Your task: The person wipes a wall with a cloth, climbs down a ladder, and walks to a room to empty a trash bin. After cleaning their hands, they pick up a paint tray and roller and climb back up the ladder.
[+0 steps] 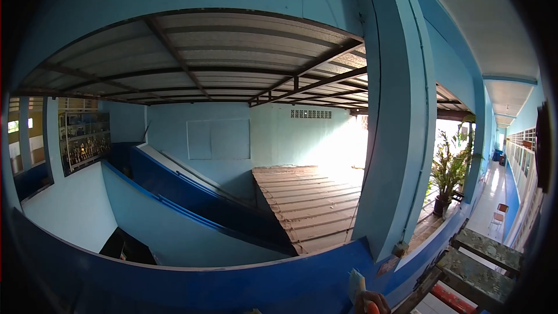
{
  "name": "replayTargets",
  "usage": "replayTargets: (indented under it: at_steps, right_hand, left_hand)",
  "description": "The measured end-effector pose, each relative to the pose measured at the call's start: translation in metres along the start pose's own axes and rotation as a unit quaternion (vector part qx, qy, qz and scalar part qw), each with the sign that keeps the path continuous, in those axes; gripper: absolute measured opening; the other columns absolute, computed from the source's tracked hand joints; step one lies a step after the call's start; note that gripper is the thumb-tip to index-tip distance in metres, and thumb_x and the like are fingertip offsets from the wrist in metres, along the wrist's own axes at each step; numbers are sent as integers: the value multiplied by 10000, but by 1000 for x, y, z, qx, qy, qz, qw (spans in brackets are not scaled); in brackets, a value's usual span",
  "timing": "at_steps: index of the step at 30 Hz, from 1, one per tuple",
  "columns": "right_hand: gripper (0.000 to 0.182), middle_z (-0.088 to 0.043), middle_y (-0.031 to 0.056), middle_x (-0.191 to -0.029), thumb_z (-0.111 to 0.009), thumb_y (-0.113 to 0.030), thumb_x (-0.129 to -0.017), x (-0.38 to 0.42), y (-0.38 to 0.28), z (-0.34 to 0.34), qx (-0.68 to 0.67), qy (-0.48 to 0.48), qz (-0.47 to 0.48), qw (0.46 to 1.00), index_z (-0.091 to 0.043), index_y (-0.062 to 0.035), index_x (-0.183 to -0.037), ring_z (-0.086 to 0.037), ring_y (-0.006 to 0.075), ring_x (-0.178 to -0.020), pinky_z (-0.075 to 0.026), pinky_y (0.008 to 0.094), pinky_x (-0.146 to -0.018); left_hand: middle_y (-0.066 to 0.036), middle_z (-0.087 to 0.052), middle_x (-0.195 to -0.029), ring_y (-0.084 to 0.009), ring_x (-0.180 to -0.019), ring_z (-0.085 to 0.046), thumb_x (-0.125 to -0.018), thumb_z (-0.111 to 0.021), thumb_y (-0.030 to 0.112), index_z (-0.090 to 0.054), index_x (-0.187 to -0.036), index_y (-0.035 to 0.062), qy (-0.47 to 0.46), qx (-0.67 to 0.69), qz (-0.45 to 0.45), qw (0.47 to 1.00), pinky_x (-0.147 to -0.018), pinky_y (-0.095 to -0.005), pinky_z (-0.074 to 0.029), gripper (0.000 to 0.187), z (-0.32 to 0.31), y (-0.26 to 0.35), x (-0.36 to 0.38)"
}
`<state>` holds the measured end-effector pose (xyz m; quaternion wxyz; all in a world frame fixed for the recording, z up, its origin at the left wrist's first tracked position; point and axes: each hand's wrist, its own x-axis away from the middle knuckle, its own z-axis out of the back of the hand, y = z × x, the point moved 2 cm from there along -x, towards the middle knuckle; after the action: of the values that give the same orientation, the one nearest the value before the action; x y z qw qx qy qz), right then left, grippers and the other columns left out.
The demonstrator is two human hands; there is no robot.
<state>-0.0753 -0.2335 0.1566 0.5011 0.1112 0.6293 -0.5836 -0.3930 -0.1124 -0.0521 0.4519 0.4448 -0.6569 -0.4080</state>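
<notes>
At the bottom edge, my right hand point(376, 299) is closed around a paintbrush point(356, 282), and only part of its fingers shows. Pale blue paint covers the brush's upturned head, and a bit of orange shows between the fingers. Just beyond the brush runs a low dark blue wall point(232, 284) with a light top edge. A light blue pillar point(388, 139) rises from this wall, close to the brush in this view. My left hand is out of view.
Paint-spattered planks point(476, 279) of a stand or ladder are at lower right. A potted plant point(446, 168) stands by the wall. Beyond are a corrugated lower roof point(308, 203), a stairway wall point(192, 189) and a trophy cabinet point(85, 139). A chair point(499, 215) stands in the corridor.
</notes>
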Motion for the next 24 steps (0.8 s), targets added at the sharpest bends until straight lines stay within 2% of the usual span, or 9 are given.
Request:
replayTargets:
  at_steps: [3,6,10,12,13,16,18,22,24]
  right_hand:
    - [137,-662,119,-851,-689,-113,-866,0,-3,2,48,-24,-30,998,-682,-50,-987,-633,241,-770,-499,351,-691]
    - [145,-659,124,-842,-688,-111,-867,-3,-10,2,59,-27,-41,997,-678,-45,-995,-634,248,-766,-500,357,-687]
    - [134,-658,133,-837,-686,-109,-872,-2,-5,0,72,-33,-15,997,-674,-40,-986,-641,267,-758,-504,366,-671]
    - [127,-653,137,-824,-683,-105,-873,-3,-10,-1,76,-34,-8,997,-672,-36,-980,-639,274,-739,-504,371,-660]
    - [121,-648,136,-815,-679,-105,-875,-2,-9,-2,77,-33,-14,996,-670,-36,-975,-637,276,-728,-503,375,-655]
    - [111,-643,131,-801,-672,-112,-880,-2,-7,-2,78,-29,-13,996,-670,-41,-965,-631,281,-706,-501,381,-643]
    - [106,-642,128,-795,-668,-120,-883,-2,-7,-3,80,-26,-5,996,-671,-45,-959,-628,284,-696,-500,383,-637]
    - [104,-646,132,-795,-666,-138,-885,-4,-14,-1,106,-15,17,994,-678,-57,-948,-627,292,-691,-494,386,-626]
    - [102,-647,134,-796,-665,-140,-885,-4,-15,-1,121,-30,8,992,-679,-57,-943,-628,297,-693,-493,387,-624]
  left_hand:
    - [-42,-565,-760,-129,-844,-645,-825,-764,389,-572,-1114,76,50,-110,-85,989,-677,-284,-528,467,8,53,12]
    - [-38,-524,-775,-114,-639,-459,-907,-679,209,-529,-895,32,12,-61,-324,944,-648,-276,-450,233,30,70,-13]
    - [-28,-521,-763,-126,-610,-450,-928,-635,162,-526,-858,21,101,-86,-296,946,-632,-305,-460,192,16,108,-2]
    - [-35,-548,-759,-151,-663,-557,-920,-651,187,-570,-951,27,172,-286,-478,813,-648,-355,-507,183,35,105,-27]
    - [-35,-548,-759,-151,-663,-557,-920,-651,187,-570,-951,27,171,-288,-478,812,-648,-355,-507,183,37,105,-28]
    - [-141,-634,-1023,-320,-925,-631,-794,-600,72,-631,-1060,54,155,-256,-344,890,-758,-438,-529,269,24,136,-18]
    - [-120,-627,-1069,-312,-907,-633,-735,-627,44,-639,-1076,74,144,-460,-452,750,-751,-412,-530,343,26,146,-23]
    - [-104,-612,-1145,-291,-1027,-614,-708,-645,56,-653,-1080,119,198,-552,-372,719,-797,-414,-515,378,5,165,-15]
    - [-73,-599,-1184,-269,-1106,-569,-690,-656,59,-658,-1065,162,209,-591,-485,610,-910,-451,-449,389,-3,174,-15]
